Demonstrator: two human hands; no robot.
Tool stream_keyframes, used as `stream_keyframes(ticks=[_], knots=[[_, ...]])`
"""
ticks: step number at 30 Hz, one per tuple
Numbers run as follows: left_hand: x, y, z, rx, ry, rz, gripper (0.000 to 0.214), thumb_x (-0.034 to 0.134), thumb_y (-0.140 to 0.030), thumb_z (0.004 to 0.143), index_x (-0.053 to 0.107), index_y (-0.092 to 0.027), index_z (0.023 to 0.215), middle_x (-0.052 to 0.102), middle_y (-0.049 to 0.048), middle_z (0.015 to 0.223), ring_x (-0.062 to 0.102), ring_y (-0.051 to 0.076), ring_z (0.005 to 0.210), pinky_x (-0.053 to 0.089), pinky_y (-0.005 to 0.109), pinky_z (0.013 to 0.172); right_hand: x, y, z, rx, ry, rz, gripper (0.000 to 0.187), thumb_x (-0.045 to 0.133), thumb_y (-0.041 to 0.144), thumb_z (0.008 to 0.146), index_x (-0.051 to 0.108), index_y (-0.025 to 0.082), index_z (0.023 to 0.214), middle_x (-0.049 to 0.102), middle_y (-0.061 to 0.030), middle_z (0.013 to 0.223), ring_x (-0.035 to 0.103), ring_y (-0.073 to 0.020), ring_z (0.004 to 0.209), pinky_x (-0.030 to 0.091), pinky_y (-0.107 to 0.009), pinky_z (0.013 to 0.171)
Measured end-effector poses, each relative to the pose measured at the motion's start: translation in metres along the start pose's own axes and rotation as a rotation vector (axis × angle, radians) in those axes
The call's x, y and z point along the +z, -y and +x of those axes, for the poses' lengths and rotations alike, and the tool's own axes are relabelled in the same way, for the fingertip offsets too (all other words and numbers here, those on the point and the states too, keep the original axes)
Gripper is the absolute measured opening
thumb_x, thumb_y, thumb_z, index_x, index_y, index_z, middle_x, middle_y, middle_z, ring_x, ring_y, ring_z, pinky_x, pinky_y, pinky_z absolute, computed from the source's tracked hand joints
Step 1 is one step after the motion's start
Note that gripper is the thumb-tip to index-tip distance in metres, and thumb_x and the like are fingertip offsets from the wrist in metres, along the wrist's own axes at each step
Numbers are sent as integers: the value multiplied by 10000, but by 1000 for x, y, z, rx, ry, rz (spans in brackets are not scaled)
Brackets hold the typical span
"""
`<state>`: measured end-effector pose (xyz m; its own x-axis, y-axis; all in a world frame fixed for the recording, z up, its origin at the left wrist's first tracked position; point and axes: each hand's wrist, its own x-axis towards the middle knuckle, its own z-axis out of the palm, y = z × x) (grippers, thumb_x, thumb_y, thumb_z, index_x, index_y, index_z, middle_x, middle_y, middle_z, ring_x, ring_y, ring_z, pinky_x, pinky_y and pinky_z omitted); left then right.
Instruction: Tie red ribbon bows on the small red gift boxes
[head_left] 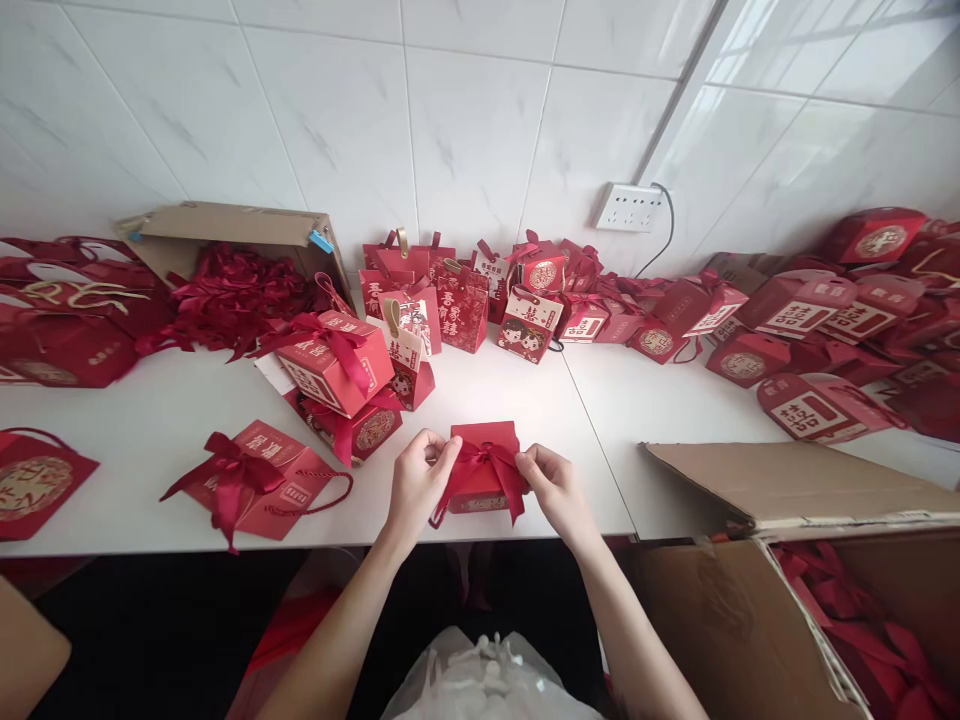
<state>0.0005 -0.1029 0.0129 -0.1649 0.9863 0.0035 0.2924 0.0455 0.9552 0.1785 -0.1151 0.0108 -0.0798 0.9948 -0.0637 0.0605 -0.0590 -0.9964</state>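
A small red gift box (pixel 480 500) sits near the table's front edge, with a dark red ribbon bow (pixel 489 462) across its top. My left hand (pixel 421 482) pinches the bow's left side between thumb and fingers. On the opposite side, my right hand (pixel 556 490) is closed on the bow's right loop. Part of a twisted cord shows below my left fingers. To the left lies a finished-looking red box with a ribbon bow and rope handle (pixel 262 490). Behind it, a bowed box (pixel 334 365) rests on top of another box (pixel 367 430).
A cardboard box of red ribbons (pixel 240 300) stands at the back left. Several upright red boxes (pixel 461 305) line the wall below a power strip (pixel 630 207). More boxes (pixel 806 405) pile up on the right. An open carton (pixel 720 610) stands at the front right edge.
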Motion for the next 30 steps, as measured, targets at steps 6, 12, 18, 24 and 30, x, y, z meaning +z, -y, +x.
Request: stream_keyframes(ticks=[6,12,18,24,30], knots=[[7,9,1,-74,31,-193,379,568,-508,771,406,-197,628,356,-83,461,310,64,406,252,185,419,2,-13,2,-31,-66,39,423,500,566,807,381,213,606,399,40,573,353,-111,538,315,-249,539],[15,18,0,-86,9,-340,393,574,-512,756,386,-197,615,307,-89,458,280,59,414,248,184,415,5,-30,5,-46,-42,246,386,533,518,813,402,210,622,369,45,587,323,-107,535,300,-251,542],[16,16,-1,-108,30,-383,416,569,-528,741,371,-197,586,264,-91,456,243,54,407,239,191,409,9,-35,5,-17,-25,361,401,532,540,797,370,215,628,382,37,616,368,-114,550,348,-258,551],[3,18,1,-72,159,-271,400,545,-533,782,448,-179,625,417,-56,523,380,72,465,297,189,443,-20,-24,8,-147,26,133,383,605,583,753,512,224,846,541,-26,854,542,-172,776,458,-303,691],[-4,5,-5,192,60,8,247,515,-392,855,513,-180,729,542,-24,646,541,107,602,447,209,577,-36,-12,18,-369,346,-371,1014,766,460,642,145,303,1427,156,-128,1488,174,-307,1389,274,-521,1088]])
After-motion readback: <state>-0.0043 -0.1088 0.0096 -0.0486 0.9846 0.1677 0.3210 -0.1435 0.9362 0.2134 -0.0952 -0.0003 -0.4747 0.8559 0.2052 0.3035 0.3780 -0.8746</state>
